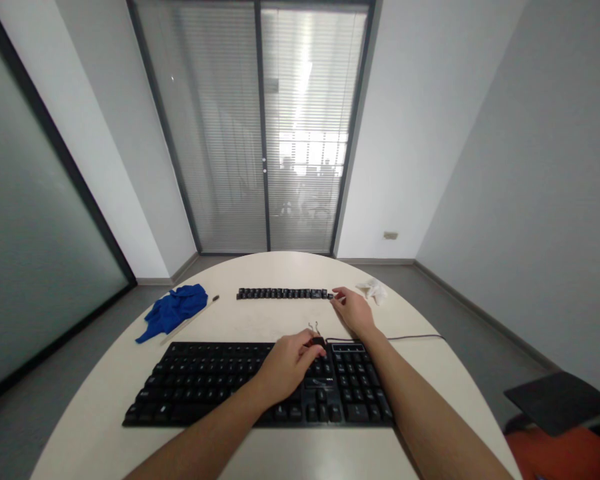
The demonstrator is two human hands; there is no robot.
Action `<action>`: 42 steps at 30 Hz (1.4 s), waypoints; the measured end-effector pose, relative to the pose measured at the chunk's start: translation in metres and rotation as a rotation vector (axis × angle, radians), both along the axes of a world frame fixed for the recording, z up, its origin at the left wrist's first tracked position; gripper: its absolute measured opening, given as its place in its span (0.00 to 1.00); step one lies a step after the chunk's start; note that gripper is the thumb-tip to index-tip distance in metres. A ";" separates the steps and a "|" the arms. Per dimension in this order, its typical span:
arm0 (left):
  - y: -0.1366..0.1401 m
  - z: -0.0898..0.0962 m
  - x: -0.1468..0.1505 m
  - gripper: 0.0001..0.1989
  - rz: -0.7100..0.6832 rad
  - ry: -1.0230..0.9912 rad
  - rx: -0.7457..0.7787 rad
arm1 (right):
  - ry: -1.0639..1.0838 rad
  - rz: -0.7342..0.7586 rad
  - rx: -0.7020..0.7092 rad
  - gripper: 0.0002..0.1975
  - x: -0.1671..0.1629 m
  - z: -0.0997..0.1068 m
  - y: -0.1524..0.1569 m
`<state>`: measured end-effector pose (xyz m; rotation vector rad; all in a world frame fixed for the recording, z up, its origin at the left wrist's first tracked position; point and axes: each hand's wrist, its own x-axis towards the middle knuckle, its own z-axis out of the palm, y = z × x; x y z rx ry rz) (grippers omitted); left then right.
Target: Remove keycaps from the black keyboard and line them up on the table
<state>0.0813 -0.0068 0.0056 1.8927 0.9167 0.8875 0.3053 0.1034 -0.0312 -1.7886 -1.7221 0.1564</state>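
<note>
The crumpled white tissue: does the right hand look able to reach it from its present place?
Probably yes. The right hand is close to the white tissue, with nothing visible between them, though its fingertips are at the right end of the keycap row.

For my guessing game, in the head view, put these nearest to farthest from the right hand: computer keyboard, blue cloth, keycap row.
1. Keycap row: just left of the right hand
2. Computer keyboard: nearer the person
3. Blue cloth: far left
</note>
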 end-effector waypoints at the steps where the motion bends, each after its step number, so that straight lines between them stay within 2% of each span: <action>1: 0.000 0.000 0.000 0.10 -0.005 -0.011 -0.010 | 0.000 0.006 0.002 0.12 0.000 -0.001 0.001; 9: -0.001 0.002 0.001 0.10 -0.017 -0.027 -0.008 | 0.015 0.014 0.011 0.11 0.002 -0.007 0.009; 16: -0.001 0.002 0.000 0.11 -0.007 0.011 0.011 | 0.035 0.003 0.006 0.12 0.000 -0.003 0.005; 20: 0.001 0.000 0.000 0.12 0.002 0.024 0.023 | 0.043 -0.002 0.006 0.13 -0.003 0.005 -0.002; 23: 0.001 -0.001 0.000 0.14 0.014 0.025 0.014 | 0.045 0.025 0.001 0.12 -0.007 0.025 -0.012; 26: 0.001 -0.002 0.001 0.15 0.014 0.009 -0.007 | 0.035 0.149 -0.032 0.09 -0.013 0.055 -0.032; 28: 0.001 -0.002 0.001 0.14 0.015 -0.003 -0.016 | 0.008 0.326 -0.078 0.10 -0.020 0.074 -0.049; 30: 0.000 -0.002 0.001 0.14 0.021 -0.004 -0.014 | -0.034 0.370 -0.066 0.10 -0.027 0.084 -0.068; 32: 0.000 -0.001 0.001 0.15 0.031 0.007 -0.001 | -0.038 0.337 -0.017 0.10 -0.032 0.082 -0.083; 34: 0.000 -0.001 0.000 0.14 0.043 0.028 0.023 | -0.019 0.346 0.006 0.10 -0.032 0.071 -0.092; 38: 0.001 -0.001 0.000 0.12 0.076 0.066 0.101 | 0.054 0.641 -0.120 0.08 -0.024 0.048 -0.096; 42: 0.000 0.001 0.000 0.11 0.097 0.066 0.117 | 0.076 0.760 -0.206 0.07 -0.017 0.050 -0.095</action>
